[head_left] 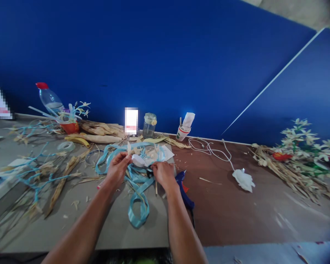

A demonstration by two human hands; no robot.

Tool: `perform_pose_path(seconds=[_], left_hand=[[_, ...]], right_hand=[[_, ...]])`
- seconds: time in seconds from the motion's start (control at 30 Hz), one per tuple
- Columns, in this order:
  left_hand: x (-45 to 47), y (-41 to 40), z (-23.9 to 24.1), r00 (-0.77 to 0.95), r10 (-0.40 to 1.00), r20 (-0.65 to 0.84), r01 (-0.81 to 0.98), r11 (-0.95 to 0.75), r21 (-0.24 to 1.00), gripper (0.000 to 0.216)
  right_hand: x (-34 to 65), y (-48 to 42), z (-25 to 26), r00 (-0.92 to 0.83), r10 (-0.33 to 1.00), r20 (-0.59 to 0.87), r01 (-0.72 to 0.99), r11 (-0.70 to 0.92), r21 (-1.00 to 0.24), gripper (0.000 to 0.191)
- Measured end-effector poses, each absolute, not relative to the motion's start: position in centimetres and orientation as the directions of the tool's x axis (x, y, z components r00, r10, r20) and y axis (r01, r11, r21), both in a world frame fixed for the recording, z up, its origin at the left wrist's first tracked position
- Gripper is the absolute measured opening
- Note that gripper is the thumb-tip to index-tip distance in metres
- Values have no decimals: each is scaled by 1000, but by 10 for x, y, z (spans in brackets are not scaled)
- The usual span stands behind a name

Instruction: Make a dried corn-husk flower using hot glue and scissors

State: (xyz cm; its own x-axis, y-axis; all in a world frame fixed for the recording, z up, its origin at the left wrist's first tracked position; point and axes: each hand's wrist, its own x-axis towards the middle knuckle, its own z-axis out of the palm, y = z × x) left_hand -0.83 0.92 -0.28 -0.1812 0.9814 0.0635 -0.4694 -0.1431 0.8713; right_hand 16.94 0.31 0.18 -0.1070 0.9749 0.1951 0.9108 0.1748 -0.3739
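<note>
My left hand (117,167) is closed in a pinch on a small white petal-like piece (139,160), held above a tangle of light blue ribbon (137,183) on the table. My right hand (162,173) is closed too, gripping the other end of that piece together with something dark and small that I cannot make out. A loop of the ribbon (139,214) trails toward me between my forearms. A blue glue gun (184,190) lies just right of my right wrist, touching the table.
Dried husk strips and blue-wrapped stems (41,172) litter the left. A bottle (50,99), orange cup (70,127), glass jar (149,124) and paper cup (183,132) line the back. A white cable (209,148), white flower (244,179) and bouquet (299,154) lie right.
</note>
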Motion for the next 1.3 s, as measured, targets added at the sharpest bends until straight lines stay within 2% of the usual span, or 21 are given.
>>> perform_pose_path(seconds=[0.1,0.17,0.27,0.33,0.43,0.5,0.63,0.73,0.8,0.87,0.93,1.03,1.17,1.3], left_hand=[[-8,9,-4,-168,985,30,-491,-110,864,27],[-8,8,-5,-149,989,20,-513,-94,853,27],[-8,8,-7,-95,995,40,-543,-85,836,24],[-8,7,-9,-51,997,64,-545,-82,834,20],[-9,7,-11,-22,997,78,-551,-77,831,17],[-10,8,-11,-37,997,72,-567,-81,820,16],[-10,9,-10,-68,996,55,-579,-84,811,17],[-10,9,-10,-63,997,47,-582,-75,810,19],[-10,9,-11,-63,998,31,-585,-62,809,19],[-10,9,-12,-73,997,10,-587,-51,808,21],[-10,10,-13,-81,997,6,-581,-53,812,21],[-10,10,-14,-70,997,36,-565,-70,822,19],[-11,11,-15,-63,996,58,-549,-83,832,17],[-11,11,-15,-50,997,54,-526,-72,847,19]], right_hand=[[164,5,4,-50,962,270,876,172,-450,17],[158,5,4,-117,940,320,833,268,-483,31],[148,4,-1,-253,910,328,796,388,-465,56],[144,5,-5,-278,906,319,802,401,-442,52],[145,10,-9,-178,920,348,818,335,-468,31],[151,16,-9,-34,928,372,821,238,-518,28],[165,24,-7,230,914,335,808,12,-589,39],[168,23,-5,315,892,324,815,-79,-575,58],[165,20,-3,258,897,359,834,-18,-552,57],[159,16,-2,106,924,368,838,116,-534,43],[154,13,-2,-72,946,317,825,236,-514,30],[150,8,-5,-216,958,191,856,280,-435,20],[151,6,-12,-183,974,134,922,217,-320,23],[155,5,-13,-106,989,104,945,133,-300,30]])
